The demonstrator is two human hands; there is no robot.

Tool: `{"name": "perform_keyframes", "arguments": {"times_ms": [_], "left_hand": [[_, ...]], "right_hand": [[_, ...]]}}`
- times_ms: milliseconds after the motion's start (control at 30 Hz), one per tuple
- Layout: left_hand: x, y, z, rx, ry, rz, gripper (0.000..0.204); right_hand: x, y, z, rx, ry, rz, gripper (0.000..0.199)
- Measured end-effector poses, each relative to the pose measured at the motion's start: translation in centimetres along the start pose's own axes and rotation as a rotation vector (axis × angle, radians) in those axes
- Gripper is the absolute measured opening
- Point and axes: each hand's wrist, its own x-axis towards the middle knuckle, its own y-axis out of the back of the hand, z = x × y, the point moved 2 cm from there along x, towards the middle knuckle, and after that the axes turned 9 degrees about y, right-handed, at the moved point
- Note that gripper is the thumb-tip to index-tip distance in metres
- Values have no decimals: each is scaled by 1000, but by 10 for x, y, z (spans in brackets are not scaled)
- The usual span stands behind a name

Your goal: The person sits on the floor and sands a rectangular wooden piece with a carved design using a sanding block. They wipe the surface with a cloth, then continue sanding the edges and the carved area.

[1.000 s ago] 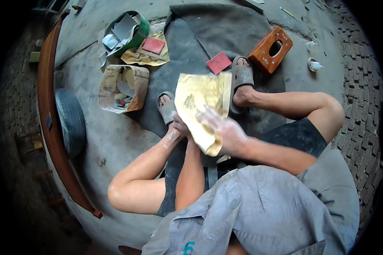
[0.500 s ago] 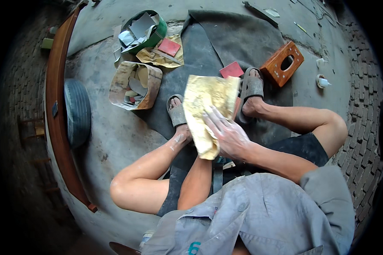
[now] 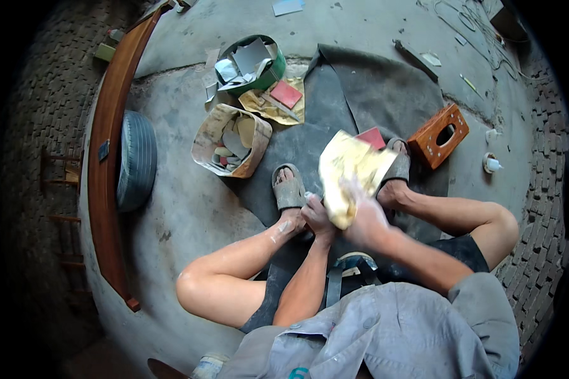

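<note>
A crumpled yellow sheet [image 3: 354,161], which looks like sandpaper, is lifted between my knees, its lower end bunched and curled. Smeared by motion, my right hand [image 3: 368,218] is closed around that lower end. Just left of the sheet, my left hand [image 3: 318,216] is curled in a fist, a small whitish bit showing at its thumb side. What lies inside that fist is hidden. Beyond the sheet, a red rectangular piece [image 3: 371,138] lies partly covered by it. A reddish-brown wooden tissue box [image 3: 437,146] with an oval hole stands past my right foot.
A dark mat [image 3: 379,79] spreads under my sandalled feet. To the left stand a square tub [image 3: 202,142] of stones and a green bucket [image 3: 273,74] of scraps. Another yellow sheet [image 3: 297,95] carries a red piece. A tyre [image 3: 137,161] stands by a long wooden board [image 3: 101,189].
The sheet has tilted and bunched at its lower end, and my right hand has moved from lying flat on it to its lower edge. My left hand has come into sight. The view has shifted.
</note>
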Motion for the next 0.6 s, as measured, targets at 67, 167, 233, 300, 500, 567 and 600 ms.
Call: {"name": "perform_keyframes", "arguments": {"times_ms": [67, 167, 233, 300, 500, 567, 600], "left_hand": [[-9, -5, -53, 203, -269, 65, 28], [-2, -8, 29, -130, 99, -4, 43], [0, 7, 52, -103, 259, -57, 54], [-5, -13, -5, -340, 333, -130, 47], [-3, 6, 20, -78, 53, -7, 32], [6, 21, 32, -39, 66, 10, 35], [3, 19, 32, -16, -75, 72, 37]], "right_hand": [[-13, 7, -61, 44, 227, 48, 88], [-10, 12, 5, 26, 39, 69, 67], [13, 16, 31, -82, -177, -190, 57], [6, -3, 8, -291, 117, 52, 58], [8, -3, 22, -45, 26, -1, 59], [21, 0, 22, -36, -123, -95, 63], [0, -13, 1, -110, 104, 154, 69]]}}
